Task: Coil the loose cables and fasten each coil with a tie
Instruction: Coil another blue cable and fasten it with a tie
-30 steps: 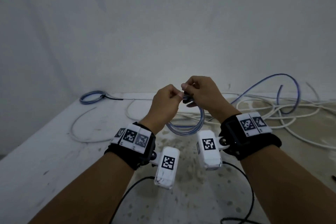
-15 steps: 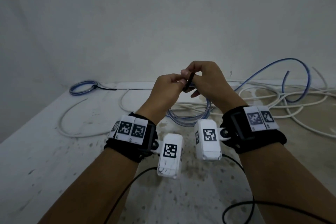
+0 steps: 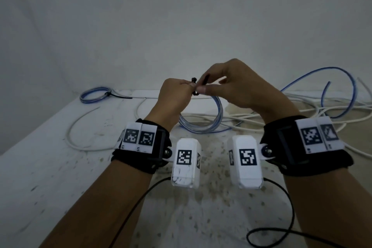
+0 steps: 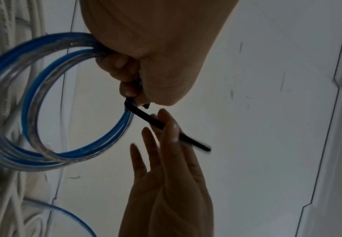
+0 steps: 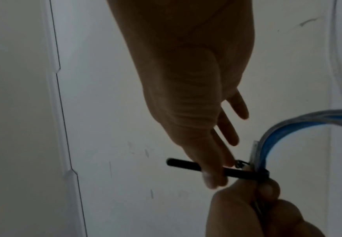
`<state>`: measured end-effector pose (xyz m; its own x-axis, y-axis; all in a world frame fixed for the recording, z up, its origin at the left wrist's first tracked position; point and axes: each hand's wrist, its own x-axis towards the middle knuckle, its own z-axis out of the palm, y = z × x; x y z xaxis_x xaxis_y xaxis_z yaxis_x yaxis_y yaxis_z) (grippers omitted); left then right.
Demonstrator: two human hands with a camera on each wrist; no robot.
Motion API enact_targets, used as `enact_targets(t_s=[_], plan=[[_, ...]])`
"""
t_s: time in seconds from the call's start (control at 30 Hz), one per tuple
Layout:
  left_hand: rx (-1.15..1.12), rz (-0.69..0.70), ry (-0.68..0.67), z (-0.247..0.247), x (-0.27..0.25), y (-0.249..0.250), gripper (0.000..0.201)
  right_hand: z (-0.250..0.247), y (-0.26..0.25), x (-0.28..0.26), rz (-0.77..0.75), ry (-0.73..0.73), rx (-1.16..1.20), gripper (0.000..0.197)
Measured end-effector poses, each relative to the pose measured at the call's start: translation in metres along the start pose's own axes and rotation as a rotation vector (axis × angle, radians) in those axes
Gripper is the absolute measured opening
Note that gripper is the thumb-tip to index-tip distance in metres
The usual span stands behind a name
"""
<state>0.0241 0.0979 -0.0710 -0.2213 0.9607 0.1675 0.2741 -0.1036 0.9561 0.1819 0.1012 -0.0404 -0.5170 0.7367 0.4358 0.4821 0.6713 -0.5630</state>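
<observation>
Coil [image 3: 203,121] of blue-striped clear cable hangs in mid-air over the table [image 3: 50,157], gripped at its top in the curled left hand [image 3: 175,96]. Change from a second ago: the black tie [image 4: 145,117] is now wrapped round the bundle and its tail sticks out free, pinched by the right hand [image 3: 239,90], other fingers loosely extended. Looks like the cinching stage; not tight yet. One tied coil [image 3: 94,96] lies far left; loose white cables [image 3: 281,112] remain right.

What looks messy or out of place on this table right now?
A tangle of loose white cables sprawls along the table's right side, with one blue cable looping up off the table. Nothing looks damaged or spilled.
</observation>
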Motion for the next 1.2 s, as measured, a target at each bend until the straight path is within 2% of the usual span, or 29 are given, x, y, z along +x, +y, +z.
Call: enact_targets(t_s=[0.1, 0.17, 0.23, 0.33, 0.57, 0.67, 0.8, 0.87, 1.1, 1.2], plan=[[-0.003, 0.018, -0.013, 0.002, -0.002, -0.001, 0.024, 0.015, 0.002, 0.008, 0.077, 0.181, 0.105, 0.032], [0.0, 0.009, -0.023, 0.003, -0.003, 0.001, 0.023, 0.024, 0.008, 0.014, 0.17, 0.285, 0.154, 0.024], [0.022, 0.005, -0.022, 0.003, -0.005, 0.002, 0.025, 0.03, 0.013, 0.018, 0.225, 0.333, 0.004, 0.023], [0.046, 0.003, -0.017, 0.004, -0.006, 0.0, 0.021, 0.033, 0.012, 0.016, 0.246, 0.296, -0.216, 0.027], [0.04, -0.003, 0.016, 0.001, 0.0, -0.005, 0.022, 0.023, -0.01, 0.007, 0.257, 0.229, -0.294, 0.016], [0.061, 0.004, -0.006, 0.004, -0.002, -0.006, 0.03, 0.027, -0.012, 0.006, 0.275, 0.252, -0.344, 0.016], [0.065, 0.01, -0.021, 0.007, -0.006, -0.007, 0.022, 0.027, -0.011, 0.006, 0.326, 0.288, -0.359, 0.016], [0.087, 0.023, -0.027, 0.009, -0.006, -0.008, 0.025, 0.026, -0.011, 0.005, 0.347, 0.274, -0.376, 0.016], [0.292, 0.142, -0.029, 0.014, -0.004, -0.014, 0.03, 0.027, -0.01, 0.006, 0.391, 0.277, -0.42, 0.014], [0.387, 0.18, -0.038, 0.02, -0.005, -0.017, 0.029, 0.03, -0.005, 0.009, 0.43, 0.274, -0.482, 0.02]])
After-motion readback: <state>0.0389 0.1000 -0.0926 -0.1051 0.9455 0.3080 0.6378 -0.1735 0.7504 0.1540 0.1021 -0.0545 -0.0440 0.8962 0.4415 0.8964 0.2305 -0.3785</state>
